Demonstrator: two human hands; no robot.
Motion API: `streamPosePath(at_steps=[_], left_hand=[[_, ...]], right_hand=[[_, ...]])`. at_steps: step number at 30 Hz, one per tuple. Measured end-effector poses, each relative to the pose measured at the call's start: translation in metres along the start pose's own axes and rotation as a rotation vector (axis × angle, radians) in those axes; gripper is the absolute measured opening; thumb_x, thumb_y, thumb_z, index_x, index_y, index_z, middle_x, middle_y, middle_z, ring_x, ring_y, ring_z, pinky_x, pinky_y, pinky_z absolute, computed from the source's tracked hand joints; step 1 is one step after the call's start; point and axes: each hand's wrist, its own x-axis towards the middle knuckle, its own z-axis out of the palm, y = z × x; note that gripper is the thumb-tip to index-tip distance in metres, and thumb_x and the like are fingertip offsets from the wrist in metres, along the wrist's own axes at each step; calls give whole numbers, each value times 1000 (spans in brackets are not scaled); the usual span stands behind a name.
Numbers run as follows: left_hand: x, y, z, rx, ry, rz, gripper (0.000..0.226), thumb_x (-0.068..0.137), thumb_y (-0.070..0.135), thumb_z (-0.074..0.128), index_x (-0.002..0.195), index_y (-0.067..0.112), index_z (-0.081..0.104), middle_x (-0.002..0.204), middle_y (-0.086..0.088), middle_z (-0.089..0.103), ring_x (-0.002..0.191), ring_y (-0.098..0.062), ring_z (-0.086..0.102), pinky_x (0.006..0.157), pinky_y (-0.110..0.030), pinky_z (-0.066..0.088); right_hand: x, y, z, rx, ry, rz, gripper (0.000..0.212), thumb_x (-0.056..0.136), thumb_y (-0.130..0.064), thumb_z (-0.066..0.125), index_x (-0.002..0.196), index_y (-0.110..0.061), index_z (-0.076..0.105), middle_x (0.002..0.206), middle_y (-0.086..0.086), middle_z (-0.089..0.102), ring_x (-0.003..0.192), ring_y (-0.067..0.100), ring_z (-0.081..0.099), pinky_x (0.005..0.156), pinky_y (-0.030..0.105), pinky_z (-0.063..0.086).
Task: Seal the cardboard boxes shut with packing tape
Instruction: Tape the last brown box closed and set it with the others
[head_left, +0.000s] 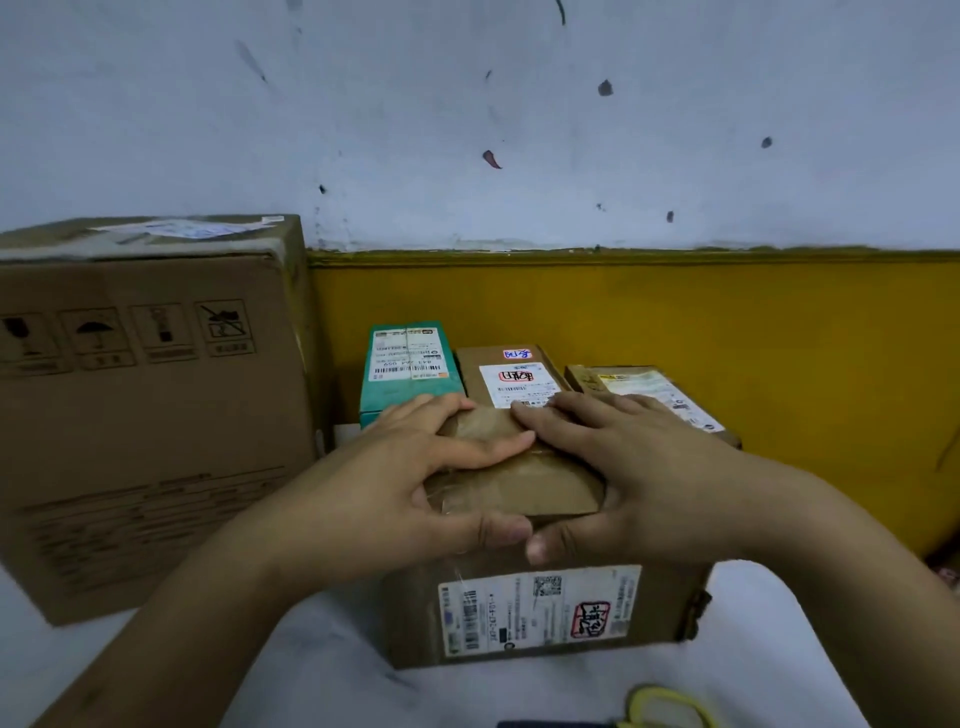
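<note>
Pressing the left hand (415, 467) and right hand (639, 467) flat, fingers spread and gripping nothing, on the near box (550, 491) on the white table (311, 649), the person should rub the tape (470, 486) slowly outward so it sticks.

- The left hand (415, 467) lies palm down at the centre of the frame, fingers straight and pointing right, thumb bent down.
- The right hand (634, 467) mirrors it, fingers straight and pointing left, thumb tip just beside the other thumb.
- The left forearm (218, 597) and right forearm (831, 545), both bare, enter from the lower corners.
</note>
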Motion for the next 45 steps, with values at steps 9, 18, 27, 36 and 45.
streamPosePath(at_steps=[9,18,27,36,45], left_hand=[[-8,-6,-5,-87,26,6,71,60,93,48,127,82,24,155,25,20,146,-1,14,122,-44,20],[-37,16,3,182,75,-200,83,71,90,29,147,62,13,164,6,14,149,-14,11,122,-40,12],[-226,20,-15,-134,954,-222,33,99,37,49,124,18,60,116,4,59,105,1,56,88,-12,44],[-425,10,125,-1034,1335,-1409,20,98,32,58,94,14,53,89,-9,60,82,-21,57,68,-32,46],[-445,23,123,-1280,844,-1032,29,91,28,63,109,7,70,87,-5,74,62,-9,70,53,-17,52]], right_hand=[[9,13,-5,23,13,-83,98,72,-83,44,153,-46,6,161,-12,16,146,15,16,116,34,16],[11,7,4,-113,63,-197,83,81,-85,13,153,-48,-4,164,-14,-1,151,7,-3,121,39,-12],[-33,-153,19,116,715,-682,51,102,-48,30,125,-16,63,120,4,63,107,22,56,85,39,47],[-23,-316,155,393,103,-814,63,92,-63,26,129,-26,61,130,-9,57,119,16,52,103,32,40],[-40,-317,167,307,154,-926,63,93,-61,31,139,-24,55,142,-7,51,131,12,42,110,31,36]])
